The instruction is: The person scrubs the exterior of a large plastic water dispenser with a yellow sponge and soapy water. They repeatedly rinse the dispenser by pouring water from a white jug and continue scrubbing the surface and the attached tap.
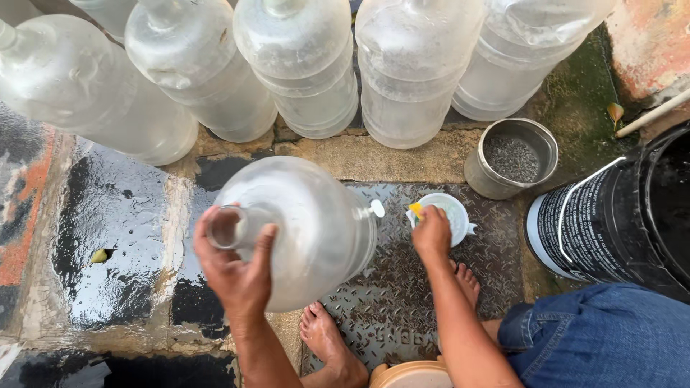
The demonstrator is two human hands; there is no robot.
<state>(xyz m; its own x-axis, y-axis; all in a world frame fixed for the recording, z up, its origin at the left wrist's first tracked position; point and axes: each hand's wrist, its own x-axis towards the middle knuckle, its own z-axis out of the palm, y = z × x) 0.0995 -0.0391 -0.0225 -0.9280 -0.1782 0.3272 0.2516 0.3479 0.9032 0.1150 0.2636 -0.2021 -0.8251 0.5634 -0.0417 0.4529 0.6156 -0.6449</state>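
1. Head view: the left hand (241, 276) is wrapped around the neck of a big clear water jug (309, 230). The fingers curl tight on the neck, and the jug leans over above the wet metal floor plate (402, 287).
2. The right hand (431, 233) is closed on a small yellow and green sponge (417, 210). It presses the sponge at the rim of a little white cup (449, 215) that sits on the plate just beside the jug.
3. The tilted jug looks empty inside. I think the scrubbing of this jug is only getting ready, because the sponge is at the cup, not on the jug.
4. A row of other clear jugs (402, 79) stands behind. I cannot tell which are clean.
5. A grey metal pot (512, 158) and a black bucket (611, 223) stand near, to the right.
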